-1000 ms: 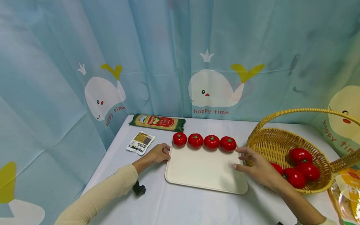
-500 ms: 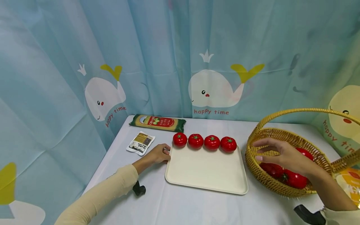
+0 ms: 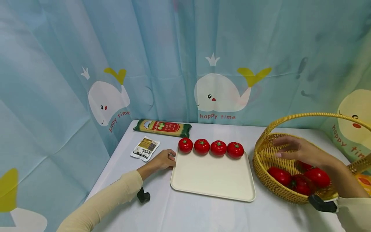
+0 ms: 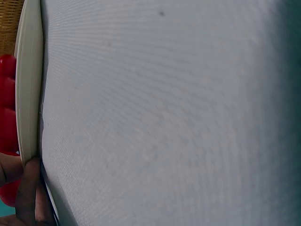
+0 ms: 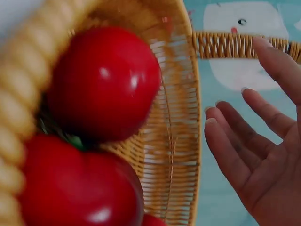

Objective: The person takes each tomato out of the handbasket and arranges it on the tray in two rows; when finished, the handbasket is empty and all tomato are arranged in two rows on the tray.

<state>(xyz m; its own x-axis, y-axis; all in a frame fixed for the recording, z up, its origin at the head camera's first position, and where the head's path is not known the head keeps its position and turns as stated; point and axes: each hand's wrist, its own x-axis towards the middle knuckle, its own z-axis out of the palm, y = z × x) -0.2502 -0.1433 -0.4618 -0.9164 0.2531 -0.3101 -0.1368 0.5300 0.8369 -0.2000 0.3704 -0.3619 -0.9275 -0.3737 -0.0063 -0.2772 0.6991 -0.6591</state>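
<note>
My left hand [image 3: 164, 160] grips the left edge of a cream rectangular tray [image 3: 213, 178], thumb above and fingers below the rim in the left wrist view. Along the tray's far edge stands a row of several shiny red tomatoes [image 3: 218, 148]. To the right is a yellow wicker basket [image 3: 265, 180] with a tall arched handle, and more tomatoes [image 3: 318, 177] lie inside it. Over the basket hovers my right hand [image 3: 305, 151], holding nothing. Its fingers are spread and loosely bent in the right wrist view, apart from the nearest tomato [image 5: 104, 84].
Behind the tray lies a green pasta packet [image 3: 163, 128]. A small white-and-brown pouch [image 3: 145, 149] is left of the tray. Orange packaging [image 3: 364, 181] shows partly behind the basket at the right. A blue curtain [image 3: 162, 64] with whale prints closes off the back and left.
My right hand has left the tray's right side and moved right, over the basket. My left hand stays on the tray's left edge. Tray and tomatoes stay in place.
</note>
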